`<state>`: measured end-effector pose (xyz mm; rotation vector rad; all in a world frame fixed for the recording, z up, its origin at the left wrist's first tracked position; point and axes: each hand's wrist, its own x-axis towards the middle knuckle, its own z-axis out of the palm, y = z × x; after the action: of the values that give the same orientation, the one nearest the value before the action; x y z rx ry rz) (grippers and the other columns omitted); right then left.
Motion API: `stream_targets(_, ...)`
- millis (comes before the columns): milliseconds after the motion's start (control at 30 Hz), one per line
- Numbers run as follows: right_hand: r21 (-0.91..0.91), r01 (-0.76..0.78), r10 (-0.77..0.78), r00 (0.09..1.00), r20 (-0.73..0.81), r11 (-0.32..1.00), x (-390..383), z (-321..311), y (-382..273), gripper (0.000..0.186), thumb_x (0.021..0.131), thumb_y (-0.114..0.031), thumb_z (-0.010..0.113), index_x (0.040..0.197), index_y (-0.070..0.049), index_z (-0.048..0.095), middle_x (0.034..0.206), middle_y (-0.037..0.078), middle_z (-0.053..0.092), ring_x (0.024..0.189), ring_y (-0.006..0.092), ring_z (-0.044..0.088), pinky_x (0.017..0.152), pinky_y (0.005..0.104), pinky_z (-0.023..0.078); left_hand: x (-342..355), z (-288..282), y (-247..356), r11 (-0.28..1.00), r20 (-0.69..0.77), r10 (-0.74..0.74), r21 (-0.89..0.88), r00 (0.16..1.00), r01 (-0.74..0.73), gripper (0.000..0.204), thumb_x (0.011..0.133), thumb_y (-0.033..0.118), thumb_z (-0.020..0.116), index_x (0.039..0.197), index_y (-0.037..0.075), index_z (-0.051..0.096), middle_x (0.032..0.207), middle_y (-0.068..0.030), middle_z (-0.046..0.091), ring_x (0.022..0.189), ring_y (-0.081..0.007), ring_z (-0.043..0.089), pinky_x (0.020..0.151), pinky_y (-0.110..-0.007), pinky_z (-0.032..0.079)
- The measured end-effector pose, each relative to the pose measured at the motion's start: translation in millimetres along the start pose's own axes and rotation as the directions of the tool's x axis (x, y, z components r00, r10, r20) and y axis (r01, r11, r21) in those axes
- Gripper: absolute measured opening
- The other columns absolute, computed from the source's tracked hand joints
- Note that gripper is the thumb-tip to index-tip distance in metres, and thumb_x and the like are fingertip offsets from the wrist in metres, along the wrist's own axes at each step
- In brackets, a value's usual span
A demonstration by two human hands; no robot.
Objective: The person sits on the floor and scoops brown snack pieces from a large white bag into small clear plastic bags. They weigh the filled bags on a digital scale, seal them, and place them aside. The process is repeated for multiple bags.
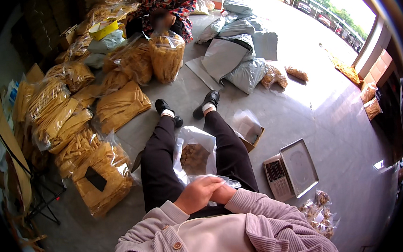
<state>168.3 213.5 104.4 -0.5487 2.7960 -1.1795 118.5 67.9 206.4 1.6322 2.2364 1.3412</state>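
A white plastic bag [193,135] stands with its mouth spread between my legs, and brown pieces [193,159] lie inside it. My left hand [198,193] lies flat across my right hand [222,194], both in my lap at the bag's near rim. The left fingers are stretched out over the right hand. The right hand's fingers are hidden beneath, so I cannot tell whether they hold the bag's edge. Folded clear plastic [231,183] lies just beyond the hands.
Large clear bags of yellowish dried sheets [122,103] crowd the left, a dark phone [95,178] on one. Right of me are a scale [278,176] with a metal tray [300,167], small packets [320,215] and a box [254,139]. Grey sacks [244,72] and another person [169,8] are ahead.
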Motion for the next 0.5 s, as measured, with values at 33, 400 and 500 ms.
stream_targets(33,-0.025,-0.071,0.073,0.993,0.089,0.997,-1,6,8,0.028,0.088,-0.015,0.053,0.114,-0.004,0.057,0.114,0.013,0.058,0.114,0.0282,0.054,0.096,0.0339,0.044,1,1,2,1.0,-0.007,0.025,-0.014,1.0,-0.025,0.034,0.08,-0.001,0.061,0.111,0.007,0.068,0.113,-0.01,0.066,0.101,-0.03,0.063,0.089,-0.037,0.05)
stream_targets(400,-0.446,-0.118,0.115,0.993,-0.034,0.887,-9,10,6,0.038,0.089,-0.03,0.055,0.122,-0.014,0.059,0.121,0.012,0.059,0.124,0.0322,0.05,0.103,0.0748,0.02,-10,6,-7,0.99,-0.053,-0.069,0.12,0.996,0.075,0.037,0.077,-0.002,0.061,0.113,0.006,0.067,0.116,-0.0084,0.064,0.1,-0.029,0.063,0.087,-0.037,0.052)
stream_targets(500,-0.427,-0.09,0.132,0.989,0.072,0.9,-14,8,2,0.045,0.09,-0.035,0.054,0.129,-0.013,0.055,0.134,0.016,0.05,0.13,0.0372,0.042,0.102,0.0763,0.019,-10,7,-8,0.996,0.013,-0.037,0.08,0.999,0.036,0.039,0.078,-0.001,0.061,0.115,0.007,0.065,0.121,-0.0095,0.061,0.1,-0.0302,0.063,0.087,-0.038,0.052)
